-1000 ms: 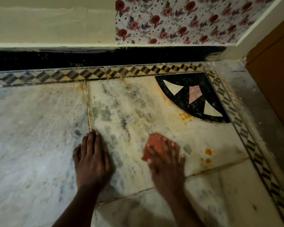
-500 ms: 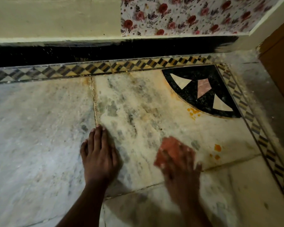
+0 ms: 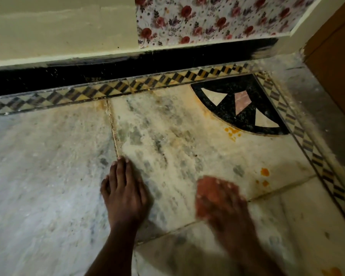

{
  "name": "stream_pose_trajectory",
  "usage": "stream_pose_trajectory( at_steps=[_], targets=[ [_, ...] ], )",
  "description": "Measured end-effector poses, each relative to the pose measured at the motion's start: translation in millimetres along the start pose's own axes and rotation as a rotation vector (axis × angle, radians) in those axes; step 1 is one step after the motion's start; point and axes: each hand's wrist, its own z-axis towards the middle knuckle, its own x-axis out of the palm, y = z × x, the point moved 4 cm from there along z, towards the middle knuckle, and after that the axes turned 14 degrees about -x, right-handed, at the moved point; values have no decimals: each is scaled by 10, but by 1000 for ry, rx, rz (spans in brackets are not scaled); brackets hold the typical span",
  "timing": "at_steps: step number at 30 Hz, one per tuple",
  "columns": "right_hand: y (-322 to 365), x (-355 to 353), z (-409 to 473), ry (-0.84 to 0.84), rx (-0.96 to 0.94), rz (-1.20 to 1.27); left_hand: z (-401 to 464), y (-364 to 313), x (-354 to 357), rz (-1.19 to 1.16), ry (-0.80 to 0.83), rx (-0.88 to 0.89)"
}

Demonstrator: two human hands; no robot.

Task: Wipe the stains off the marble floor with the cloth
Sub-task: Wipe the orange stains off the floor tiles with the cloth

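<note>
Now red cloth under my blurred right hand on the marble floor, fingers spread flat over it, my left hand flat on floor, fingers straight, orange stains just beside, black corner inlay farther.

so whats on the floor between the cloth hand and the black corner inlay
Head view: between the right hand pressing the cloth and the black inlay lies stained marble, with orange spots beside the inlay.
</note>
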Motion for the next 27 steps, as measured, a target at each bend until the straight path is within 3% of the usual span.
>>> stream_pose_trajectory(
  at_steps=[3,5,7,9,11,14,16,19,21,23,27],
  targets=[
    [-498,-67,395,-47,468,73,23,2,-4,-8,-6,3],
    [-366,-85,848,-101,615,126,18,1,-12,-15,-10,2],
    [51,-57,1212,-110,501,133,24,10,-10,-5,-19,-6],
    [531,-24,1235,-99,268,81,28,5,-1,8,-28,-4],
    [836,15,928,-84,53,47,33,6,6,-4,-37,-5],
    [708,62,287,-4,-176,-5,24,-8,-10,-24,-48,-7],
    [222,62,39,43,-104,-59,16,-19,-9,-22,-32,-8],
    [-426,-12,214,-20,341,-13,16,-15,12,4,-20,-3],
    [-470,-32,600,-118,544,61,19,-21,17,6,-11,5],
    [-202,-13,1007,-140,528,115,21,-25,-1,-5,-13,1],
    [576,-5,896,-97,148,65,14,-27,-9,-9,-10,0]
  ],
)
